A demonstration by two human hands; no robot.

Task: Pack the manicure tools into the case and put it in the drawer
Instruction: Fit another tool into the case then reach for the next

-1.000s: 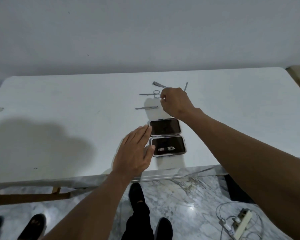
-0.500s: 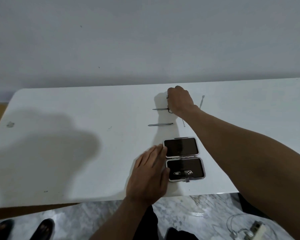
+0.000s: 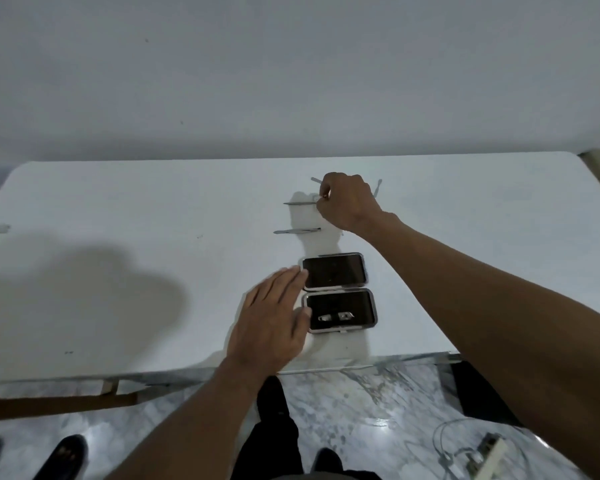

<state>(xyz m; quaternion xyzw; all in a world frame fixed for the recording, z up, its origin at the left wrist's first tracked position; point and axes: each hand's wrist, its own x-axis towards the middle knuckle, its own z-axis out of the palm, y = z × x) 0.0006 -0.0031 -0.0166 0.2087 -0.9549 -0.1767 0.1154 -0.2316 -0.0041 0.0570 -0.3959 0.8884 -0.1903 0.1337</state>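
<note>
The manicure case (image 3: 368, 271) lies open near the table's front edge, with both dark-lined halves facing up. A small metal clipper (image 3: 336, 317) sits in the near half. My left hand (image 3: 274, 317) lies flat, fingers spread, against the case's left side. Farther back, my right hand (image 3: 347, 202) pinches the handle end of the small scissors (image 3: 297, 203), whose blades point left on the table. Tweezers (image 3: 297, 231) lie just in front of them. A flat tool (image 3: 315, 180) pokes out behind the hand, and a thin tool (image 3: 377, 188) lies to its right.
The white table (image 3: 118, 271) stands against a plain wall. Below its front edge is a marble floor with a power strip and cables (image 3: 482, 455) at lower right, shoes (image 3: 63, 452) at lower left and a wooden beam (image 3: 49, 403) under the table.
My right hand reached back over the scissors' handles and its fingers closed there. My left hand stayed beside the case. The view shifted as my head moved.
</note>
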